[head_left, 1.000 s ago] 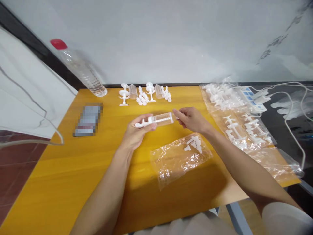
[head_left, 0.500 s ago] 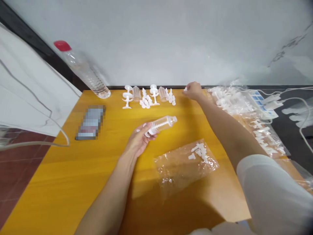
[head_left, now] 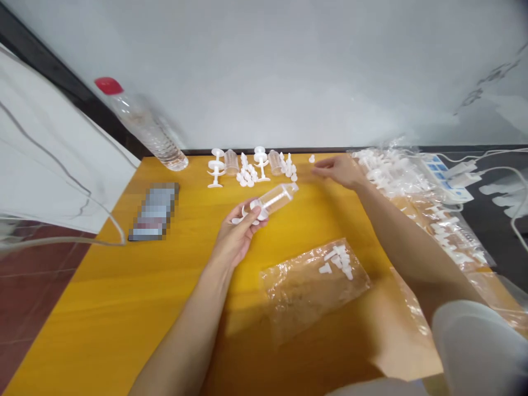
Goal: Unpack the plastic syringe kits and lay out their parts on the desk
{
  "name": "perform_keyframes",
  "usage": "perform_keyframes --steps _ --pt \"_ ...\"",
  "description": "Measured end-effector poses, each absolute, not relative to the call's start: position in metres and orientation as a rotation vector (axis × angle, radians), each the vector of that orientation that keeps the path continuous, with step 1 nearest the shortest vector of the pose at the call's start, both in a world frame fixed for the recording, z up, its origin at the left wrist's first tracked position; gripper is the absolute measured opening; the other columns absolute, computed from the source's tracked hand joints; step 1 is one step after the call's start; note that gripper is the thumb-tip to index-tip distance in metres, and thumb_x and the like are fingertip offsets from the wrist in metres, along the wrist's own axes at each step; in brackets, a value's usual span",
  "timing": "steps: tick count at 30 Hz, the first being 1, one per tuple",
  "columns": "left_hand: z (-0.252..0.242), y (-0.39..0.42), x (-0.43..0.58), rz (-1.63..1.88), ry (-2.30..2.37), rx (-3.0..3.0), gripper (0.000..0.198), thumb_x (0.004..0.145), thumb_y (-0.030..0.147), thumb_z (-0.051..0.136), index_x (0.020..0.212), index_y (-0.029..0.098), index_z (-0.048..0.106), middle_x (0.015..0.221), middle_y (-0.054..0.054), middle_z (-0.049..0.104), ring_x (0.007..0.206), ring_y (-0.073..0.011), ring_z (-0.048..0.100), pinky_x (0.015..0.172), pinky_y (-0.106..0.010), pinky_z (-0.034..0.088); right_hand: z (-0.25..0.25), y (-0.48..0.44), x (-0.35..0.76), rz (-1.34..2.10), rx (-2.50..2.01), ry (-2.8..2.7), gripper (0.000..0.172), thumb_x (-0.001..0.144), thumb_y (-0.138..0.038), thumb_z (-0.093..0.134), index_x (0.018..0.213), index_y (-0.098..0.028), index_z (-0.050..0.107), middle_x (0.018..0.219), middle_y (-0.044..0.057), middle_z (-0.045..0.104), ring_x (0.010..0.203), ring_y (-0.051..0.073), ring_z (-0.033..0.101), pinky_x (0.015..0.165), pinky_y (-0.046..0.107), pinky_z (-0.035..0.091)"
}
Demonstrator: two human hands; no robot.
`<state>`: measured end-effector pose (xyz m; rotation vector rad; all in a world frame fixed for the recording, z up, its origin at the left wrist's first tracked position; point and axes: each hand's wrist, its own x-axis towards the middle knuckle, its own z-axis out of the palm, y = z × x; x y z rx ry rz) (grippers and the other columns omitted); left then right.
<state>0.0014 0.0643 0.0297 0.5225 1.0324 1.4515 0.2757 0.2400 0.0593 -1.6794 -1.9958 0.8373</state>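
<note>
My left hand (head_left: pixel 243 228) is wrapped round the flanged end of a clear plastic syringe (head_left: pixel 274 201), whose white plunger shows inside. The syringe tilts up to the right above the table. At the back, my right hand (head_left: pixel 336 169) is empty, its fingers stretched out to the left. Just beyond those fingertips lies a small white plastic piece (head_left: pixel 312 158), apart from the hand. Left of it are white plungers (head_left: pixel 216 168), clear barrels (head_left: pixel 231 163) and a cluster of small white nozzle-like pieces (head_left: pixel 246 173).
A clear bag (head_left: pixel 297 297) with several white fittings lies at the front. More bagged parts (head_left: pixel 391 170) crowd the right side, near a power strip (head_left: pixel 457 176) with cables. A water bottle (head_left: pixel 152 135) leans at the back left, above a phone (head_left: pixel 154 212).
My right hand has let go of the small white piece at the back and drawn right, its fingers opening. The syringe in my left hand has tilted slightly upward.
</note>
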Motion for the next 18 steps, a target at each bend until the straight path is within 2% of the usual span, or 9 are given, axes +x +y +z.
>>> perform_keyframes --steps 3,6,10,12,15,18 --pt "0.043 0.069 0.025 1.498 0.973 0.600 0.053 0.057 0.035 0.102 0.101 0.020 0.077 0.097 -0.001 0.077 0.079 -0.0125 0.073 0.075 -0.024 0.062 0.067 0.176 0.270 1.532 -1.231 -1.820 0.054 0.076 -0.062 0.084 0.109 -0.019 0.082 0.107 0.008 0.079 0.098 0.021 0.072 0.095 0.034 0.058" --pt "0.056 0.071 0.053 1.463 0.972 0.697 0.045 0.066 0.034 0.098 0.102 0.019 0.076 0.096 -0.003 0.077 0.079 -0.0129 0.072 0.077 -0.026 0.061 0.069 0.135 0.251 1.723 -0.933 -1.474 0.051 0.074 -0.061 0.088 0.104 -0.021 0.079 0.111 0.006 0.078 0.105 0.019 0.071 0.105 0.036 0.056" --pt "0.063 0.063 0.063 1.312 1.039 0.615 0.035 0.077 0.043 0.089 0.086 0.015 0.071 0.082 -0.006 0.076 0.069 -0.0130 0.070 0.068 -0.024 0.058 0.080 0.144 0.246 1.564 -0.875 -1.145 0.049 0.073 -0.063 0.088 0.089 -0.021 0.069 0.098 0.005 0.076 0.100 0.020 0.072 0.100 0.038 0.060" --pt "0.065 0.060 0.052 1.270 1.061 0.543 0.032 0.081 0.042 0.086 0.088 0.015 0.070 0.084 -0.008 0.077 0.070 -0.0135 0.072 0.066 -0.023 0.059 0.086 0.169 0.256 1.399 -0.980 -1.129 0.050 0.078 -0.067 0.084 0.083 -0.021 0.063 0.089 0.006 0.072 0.094 0.020 0.073 0.091 0.035 0.062" --pt "0.073 0.068 0.030 1.350 1.070 0.551 0.029 0.084 0.035 0.083 0.105 0.020 0.069 0.089 -0.005 0.078 0.075 -0.0145 0.075 0.074 -0.026 0.063 0.084 0.210 0.268 1.156 -1.317 -1.279 0.050 0.084 -0.066 0.077 0.078 -0.019 0.061 0.078 0.007 0.067 0.080 0.020 0.070 0.074 0.032 0.060" --pt "0.085 0.096 0.021 1.375 1.045 0.707 0.032 0.080 0.030 0.085 0.104 0.021 0.067 0.090 -0.003 0.076 0.081 -0.0166 0.077 0.086 -0.032 0.064 0.069 0.243 0.260 0.918 -1.669 -1.578 0.048 0.085 -0.061 0.078 0.076 -0.016 0.063 0.071 0.008 0.064 0.076 0.022 0.068 0.069 0.030 0.055"
